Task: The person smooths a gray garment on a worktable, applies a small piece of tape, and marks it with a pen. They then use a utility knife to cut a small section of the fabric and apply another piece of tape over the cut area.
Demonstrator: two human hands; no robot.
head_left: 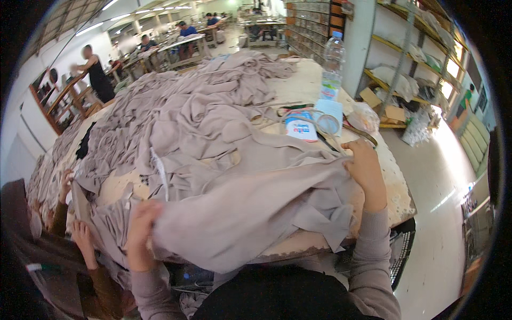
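The left hand [140,234] is gripping, fingers curled shut, the near edge of a large taupe jersey fabric piece [240,208] that is draping over the worn table [397,186]. The right hand [365,168] is pressing on the cloth's far edge, fingers together. Beyond, scissors [320,120] and a clear plastic bottle [332,66] are sitting beside a heaped pile of matching fabric [186,101].

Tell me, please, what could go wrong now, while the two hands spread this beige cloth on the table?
1. The right hand presses the beige cloth close to the scissors; a pull might drag or snag them.
2. The water bottle stands upright beside the pile; tugged cloth could perhaps tip it.
3. A co-worker's hands work near the left hand; both could pull the same piece.
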